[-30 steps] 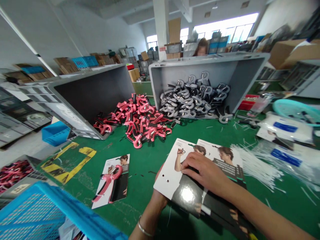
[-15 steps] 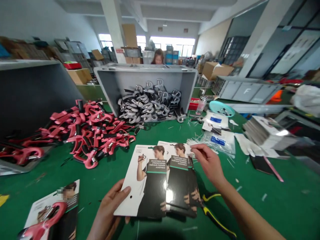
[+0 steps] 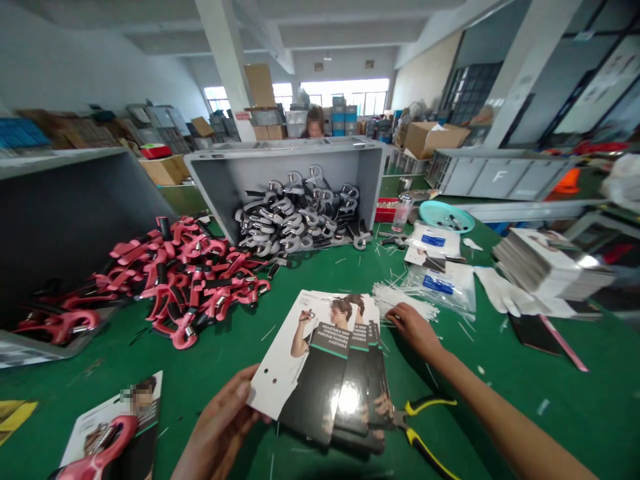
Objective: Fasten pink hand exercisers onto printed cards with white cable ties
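Note:
My left hand (image 3: 227,413) grips the lower left edge of a printed backing card (image 3: 280,360), thumb on top. This card, with two small holes, lies over several overlapping backing cards (image 3: 356,380) fanned to the right. My right hand (image 3: 415,331) rests at the near edge of a pile of thin white cable ties (image 3: 400,298), its fingers bent and drawn together. Whether a tie is between the fingertips is hidden. Near my right forearm lies a pair of yellow-and-black pliers (image 3: 417,427). At lower left, a red hand gripper (image 3: 107,450) sits on another backing card (image 3: 90,421).
Red hand grippers (image 3: 200,273) are heaped on the left, beside a tipped grey crate (image 3: 65,227). Another crate (image 3: 215,193) holds grey hand grippers (image 3: 295,213). On the right are plastic bags (image 3: 440,287), a white glove (image 3: 505,290) and stacked cards (image 3: 540,267). A person sits beyond.
My right hand has let go of the cards and moved to the cable ties. The left-hand card has slid right over the others, which now fan more closely.

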Available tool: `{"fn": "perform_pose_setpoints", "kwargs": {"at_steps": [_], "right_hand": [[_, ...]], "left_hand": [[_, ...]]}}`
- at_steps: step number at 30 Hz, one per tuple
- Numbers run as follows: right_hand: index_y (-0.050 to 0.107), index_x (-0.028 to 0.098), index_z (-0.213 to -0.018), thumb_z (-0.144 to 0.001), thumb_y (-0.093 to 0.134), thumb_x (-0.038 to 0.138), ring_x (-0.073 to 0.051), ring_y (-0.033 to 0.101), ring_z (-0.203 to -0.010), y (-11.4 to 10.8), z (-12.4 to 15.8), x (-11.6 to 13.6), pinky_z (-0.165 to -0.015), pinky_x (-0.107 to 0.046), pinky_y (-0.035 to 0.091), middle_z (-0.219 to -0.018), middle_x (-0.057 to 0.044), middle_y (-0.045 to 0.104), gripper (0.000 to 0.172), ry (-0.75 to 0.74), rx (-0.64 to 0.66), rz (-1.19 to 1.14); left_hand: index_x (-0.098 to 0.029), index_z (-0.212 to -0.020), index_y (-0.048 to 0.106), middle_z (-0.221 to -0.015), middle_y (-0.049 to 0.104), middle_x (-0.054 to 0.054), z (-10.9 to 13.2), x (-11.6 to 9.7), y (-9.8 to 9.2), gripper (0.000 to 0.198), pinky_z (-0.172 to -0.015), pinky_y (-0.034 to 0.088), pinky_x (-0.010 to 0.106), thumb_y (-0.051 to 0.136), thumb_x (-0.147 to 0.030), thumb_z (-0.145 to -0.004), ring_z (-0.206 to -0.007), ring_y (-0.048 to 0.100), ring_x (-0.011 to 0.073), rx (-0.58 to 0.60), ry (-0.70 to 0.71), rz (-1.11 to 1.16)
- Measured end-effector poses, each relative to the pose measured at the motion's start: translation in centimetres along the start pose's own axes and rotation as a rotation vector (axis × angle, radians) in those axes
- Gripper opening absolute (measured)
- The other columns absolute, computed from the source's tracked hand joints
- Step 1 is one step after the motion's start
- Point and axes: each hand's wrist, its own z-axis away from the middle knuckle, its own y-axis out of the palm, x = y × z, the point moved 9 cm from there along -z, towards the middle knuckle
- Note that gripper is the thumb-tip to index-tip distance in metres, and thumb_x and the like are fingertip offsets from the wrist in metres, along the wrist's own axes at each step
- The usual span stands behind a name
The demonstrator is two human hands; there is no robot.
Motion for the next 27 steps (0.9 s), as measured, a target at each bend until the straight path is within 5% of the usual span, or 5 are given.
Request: {"fn": "perform_pose_setpoints", "kwargs": {"at_steps": [6,11,21,24,27], "right_hand": [[0.067,0.019,-0.093,-0.09,0.056,0.051,-0.017,0.061,-0.062,-4.0,-0.9,-0.3,-0.054,-0.029,0.048,-0.086,-0.007,0.07,0.034,0.111,-0.07,-0.369],[0.059,0.021,-0.111,-0.086,0.065,0.051,-0.009,0.047,-0.051,-6.6,-0.7,0.8,-0.047,-0.023,0.04,-0.081,-0.001,0.067,0.039,0.119,-0.152,-0.682],[0.068,0.023,-0.105,-0.085,0.068,0.051,-0.012,0.06,-0.073,-5.4,-0.6,6.2,-0.071,-0.028,0.053,-0.091,-0.002,0.067,0.035,0.078,-0.056,-0.906],[0.07,0.019,-0.098,-0.086,0.067,0.05,-0.011,0.058,-0.063,-5.2,0.8,7.9,-0.06,-0.025,0.05,-0.08,-0.002,0.067,0.033,0.07,0.046,-0.841],[0.073,0.017,-0.101,-0.078,0.078,0.042,-0.012,0.059,-0.054,-4.2,2.9,8.5,-0.051,-0.024,0.047,-0.071,-0.001,0.07,0.035,0.075,0.406,-0.534]], "left_hand": [[-0.017,-0.109,0.07,-0.102,0.077,0.009,0.3,1.4,-0.8,0.061,-0.075,0.059,0.033,0.091,-0.036,-0.054,-0.093,0.072,0.0304,-0.179,-0.029,-0.01],[-0.017,-0.111,0.068,-0.104,0.076,0.008,-0.7,2.0,0.1,0.06,-0.075,0.059,0.029,0.09,-0.037,-0.059,-0.093,0.072,0.0282,-0.098,-0.062,-0.031],[-0.018,-0.115,0.067,-0.11,0.075,0.007,0.2,1.1,-0.4,0.056,-0.077,0.057,0.024,0.087,-0.037,-0.066,-0.101,0.07,0.0253,-0.128,0.012,0.052],[-0.017,-0.112,0.069,-0.107,0.076,0.007,0.5,0.9,-0.9,0.057,-0.076,0.058,0.025,0.088,-0.039,-0.063,-0.096,0.071,0.0256,-0.114,0.009,0.025],[-0.018,-0.11,0.071,-0.104,0.077,0.007,1.0,0.9,-1.6,0.057,-0.075,0.058,0.027,0.089,-0.039,-0.061,-0.095,0.072,0.0267,-0.144,-0.002,0.003]]}}
